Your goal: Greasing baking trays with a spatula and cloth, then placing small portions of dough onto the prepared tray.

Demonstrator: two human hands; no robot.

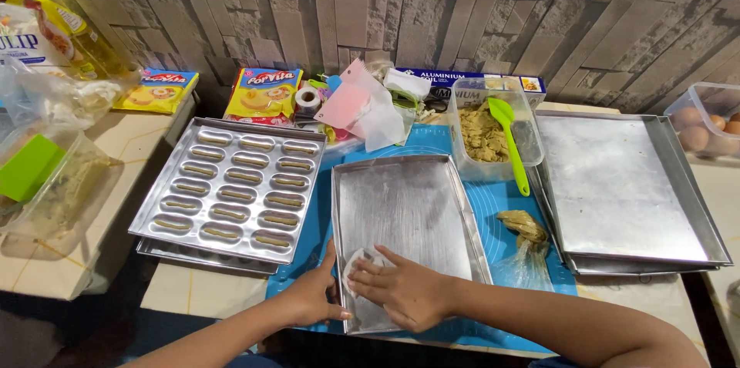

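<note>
A flat rectangular metal baking tray point(408, 206) lies in front of me on a blue mat point(493, 206). My right hand point(401, 291) presses a small piece of white paper point(356, 264) onto the tray's near left corner, fingers spread flat. My left hand point(312, 299) holds the tray's left rim near that corner. The tray's surface looks smeared and shiny.
A moulded tray point(231, 187) with several dough-filled oval cavities sits left, stacked on another. A plastic tub of dough point(482, 137) with a green spatula point(509, 137) stands behind. A piping bag point(524, 233), stacked flat trays point(624, 191), eggs in a tub point(705, 125) are right. Packets line the wall.
</note>
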